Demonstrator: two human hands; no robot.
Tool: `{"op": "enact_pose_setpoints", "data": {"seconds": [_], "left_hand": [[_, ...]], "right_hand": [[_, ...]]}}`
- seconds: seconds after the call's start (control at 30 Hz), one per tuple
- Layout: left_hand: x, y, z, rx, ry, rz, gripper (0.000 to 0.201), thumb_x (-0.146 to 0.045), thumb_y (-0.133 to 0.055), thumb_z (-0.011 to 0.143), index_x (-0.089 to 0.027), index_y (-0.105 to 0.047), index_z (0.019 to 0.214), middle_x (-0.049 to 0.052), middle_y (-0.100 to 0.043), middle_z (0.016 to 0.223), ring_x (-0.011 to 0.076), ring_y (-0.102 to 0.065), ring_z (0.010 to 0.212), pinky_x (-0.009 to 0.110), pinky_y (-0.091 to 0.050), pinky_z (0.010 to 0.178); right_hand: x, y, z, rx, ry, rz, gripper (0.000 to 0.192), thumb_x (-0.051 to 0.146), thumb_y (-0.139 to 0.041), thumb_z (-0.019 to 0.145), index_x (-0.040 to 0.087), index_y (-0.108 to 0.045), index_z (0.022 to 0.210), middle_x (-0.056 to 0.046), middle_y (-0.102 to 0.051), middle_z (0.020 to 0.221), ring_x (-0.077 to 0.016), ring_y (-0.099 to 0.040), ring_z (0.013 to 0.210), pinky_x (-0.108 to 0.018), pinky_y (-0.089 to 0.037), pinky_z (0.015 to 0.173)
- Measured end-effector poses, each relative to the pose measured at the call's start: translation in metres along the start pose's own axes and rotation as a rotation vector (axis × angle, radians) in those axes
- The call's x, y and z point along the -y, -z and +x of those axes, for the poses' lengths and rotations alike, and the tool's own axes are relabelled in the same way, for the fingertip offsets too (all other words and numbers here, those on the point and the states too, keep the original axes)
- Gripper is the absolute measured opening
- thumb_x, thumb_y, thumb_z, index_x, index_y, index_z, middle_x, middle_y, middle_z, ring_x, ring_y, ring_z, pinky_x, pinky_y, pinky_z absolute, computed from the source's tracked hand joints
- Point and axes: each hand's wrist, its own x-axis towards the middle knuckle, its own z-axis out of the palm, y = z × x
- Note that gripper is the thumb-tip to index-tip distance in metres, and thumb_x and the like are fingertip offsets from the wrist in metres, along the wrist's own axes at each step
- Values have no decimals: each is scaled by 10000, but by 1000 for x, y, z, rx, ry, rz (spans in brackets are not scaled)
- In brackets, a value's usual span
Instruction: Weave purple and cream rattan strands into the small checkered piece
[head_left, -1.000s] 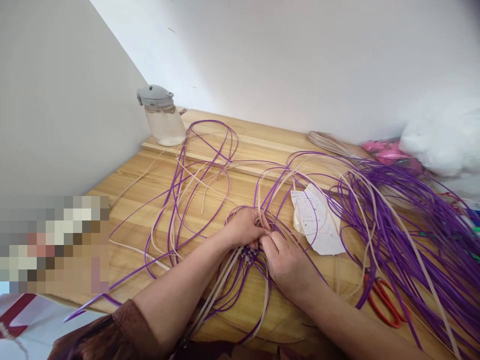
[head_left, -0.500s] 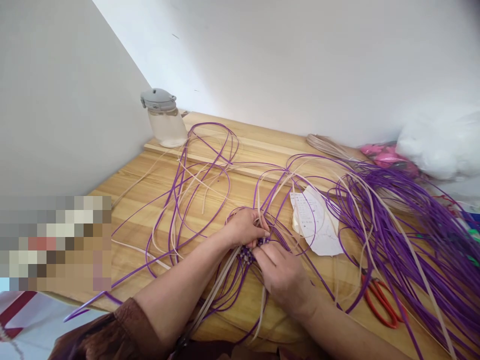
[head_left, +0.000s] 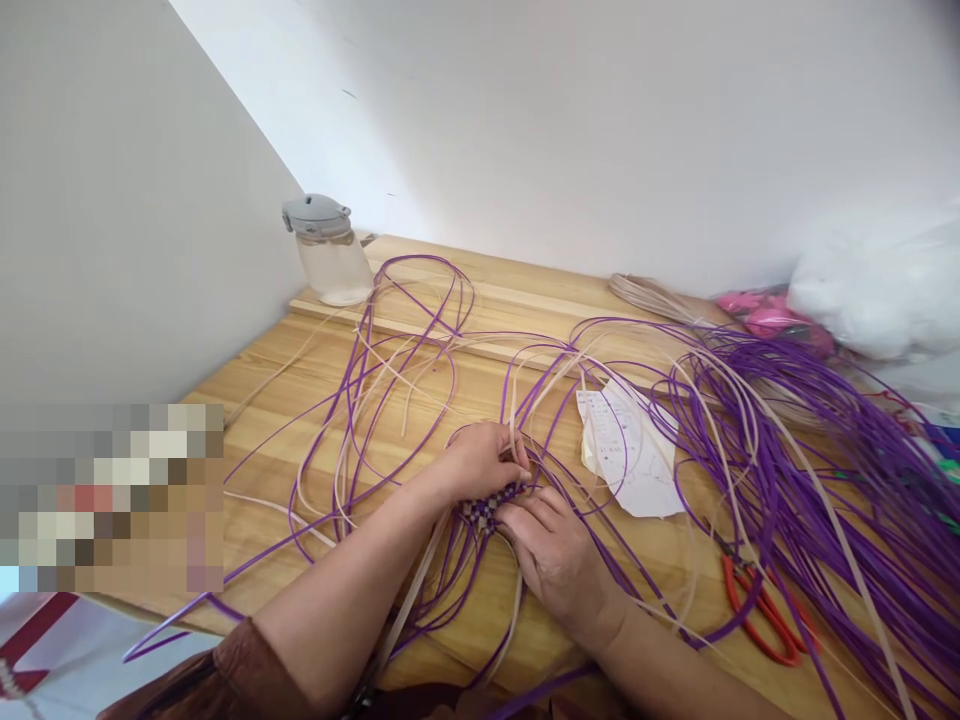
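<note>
A small piece of checkered weaving [head_left: 480,511] in purple and beige lies low between both hands, with long strips fanning out from it on all sides. My left hand [head_left: 486,460] is closed at its upper edge, thumb against the fingers, with a beige strip [head_left: 514,400] rising beside the fingertips. From the right, my right hand [head_left: 551,550] grips the weaving's edge between thumb and curled fingers. Loose purple strips [head_left: 454,590] hang from its lower side toward my body. The exact spot where the fingertips meet the strips is partly hidden.
Red-handled pliers or cutters [head_left: 765,610] lie at right beside a large bundle of purple strips [head_left: 825,480]. A written paper [head_left: 637,460] rests beyond my right hand. A grey-lidded jar [head_left: 330,255] stands at back left. Coiled beige strips [head_left: 652,295] and plastic bags [head_left: 877,290] lie at back right.
The view has tilted up slightly, so things sit lower. My right hand has shifted a little down, and more of the checkered weaving shows between the hands.
</note>
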Motion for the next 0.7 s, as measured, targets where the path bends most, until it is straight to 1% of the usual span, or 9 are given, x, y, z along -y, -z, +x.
{"op": "enact_pose_setpoints", "data": {"seconds": [0.03, 0.1, 0.17, 0.27, 0.43, 0.5, 0.57, 0.63, 0.7], "left_hand": [[1, 3, 0, 27, -23, 18, 27, -177, -685, 717, -189, -661, 722, -16, -698, 714, 138, -639, 687, 194, -457, 642], [2, 7, -1, 92, -51, 22, 42, -175, -696, 708, -191, -671, 737, -19, -707, 728, 142, -641, 703, 197, -453, 654], [1, 7, -1, 93, -45, 21, 72, -160, -719, 680, -190, -671, 725, -27, -708, 719, 138, -637, 698, 196, -443, 654], [-2, -3, 0, -22, 24, 29, 89, -125, -711, 661, -188, -651, 680, -41, -695, 681, 125, -622, 662, 197, -424, 638], [-9, -30, 6, -199, 108, 32, 74, -178, -703, 694, -184, -630, 680, -13, -698, 712, 142, -619, 677, 231, -430, 647], [-14, -41, 8, -240, 122, 21, 82, -161, -697, 690, -179, -619, 671, -5, -696, 712, 144, -622, 680, 235, -440, 652], [-19, -52, 9, -273, 119, 1, 75, -133, -664, 710, -178, -610, 682, -5, -694, 720, 136, -622, 684, 230, -448, 654], [-23, -58, 8, -291, 112, -18, 66, -134, -640, 736, -179, -609, 698, -10, -686, 714, 129, -618, 679, 224, -452, 647], [-24, -60, 7, -277, 105, -34, 65, -144, -651, 733, -180, -614, 695, -18, -682, 699, 125, -617, 669, 219, -455, 641]], "right_hand": [[0, 0, 0, 3, 1, 5, 210, 91, -456, 935, 192, -637, 971, -58, -653, 890, -202, -545, 905, -344, -493, 841], [1, -1, 0, 8, 7, 12, 216, 83, -452, 929, 191, -632, 978, -57, -655, 893, -200, -547, 895, -345, -496, 829], [0, -1, 0, 4, 16, 10, 216, 81, -448, 925, 188, -629, 975, -57, -653, 883, -197, -550, 884, -343, -501, 819], [-7, 5, 2, -6, 57, -11, 211, 85, -440, 928, 179, -628, 956, -64, -649, 885, -197, -553, 900, -337, -510, 823], [-32, 33, 2, 63, 180, -56, 197, 98, -446, 936, 182, -620, 899, -39, -619, 795, -181, -540, 812, -333, -511, 784], [-36, 42, -2, 89, 145, -83, 202, 108, -444, 939, 189, -612, 860, -34, -602, 778, -181, -539, 803, -330, -505, 761], [-33, 46, -6, 89, 40, -144, 222, 100, -441, 931, 187, -593, 793, -41, -593, 775, -185, -530, 790, -336, -499, 751], [-24, 44, -9, 55, -44, -227, 242, 87, -437, 917, 182, -581, 748, -58, -591, 764, -198, -518, 781, -356, -496, 753], [-14, 37, -11, 10, -69, -291, 252, 92, -425, 918, 181, -595, 755, -75, -590, 758, -215, -511, 790, -375, -498, 761]]}}
